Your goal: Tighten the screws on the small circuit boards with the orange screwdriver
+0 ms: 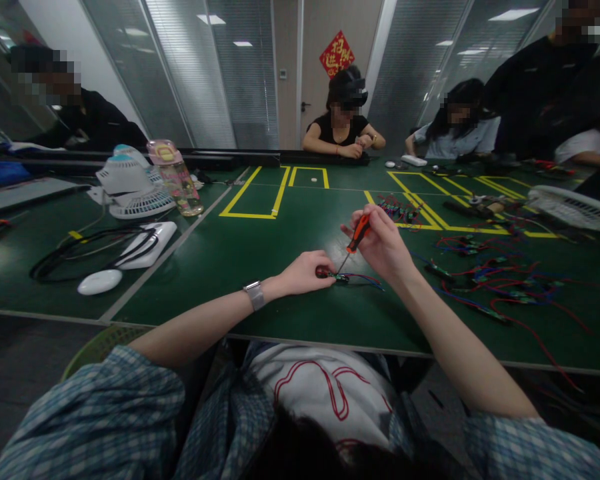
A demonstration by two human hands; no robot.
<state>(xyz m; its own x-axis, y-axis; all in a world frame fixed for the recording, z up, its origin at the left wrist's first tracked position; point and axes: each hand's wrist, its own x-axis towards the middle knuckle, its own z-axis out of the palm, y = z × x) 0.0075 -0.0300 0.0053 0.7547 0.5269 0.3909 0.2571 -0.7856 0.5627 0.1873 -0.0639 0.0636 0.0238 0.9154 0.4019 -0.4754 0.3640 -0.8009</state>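
My right hand [380, 237] is closed around the orange and black handle of a screwdriver [360, 232]. The screwdriver slants down to the left, its tip at a small green circuit board [342, 277] with red and blue wires trailing to the right. With my left hand [313, 273] I grip the left end of that board, close to the green tabletop. A dark reddish round part shows between the left fingers; what it is I cannot make out. Whether the tip sits in a screw is too small to tell.
Several wired circuit boards [517, 290] lie to the right, and another bunch [397, 209] lies beyond my right hand. On the left are a white fan [130, 183], a drink bottle [177, 177], a coiled black cable [75, 250] and a white mouse [100, 282]. People sit across the table.
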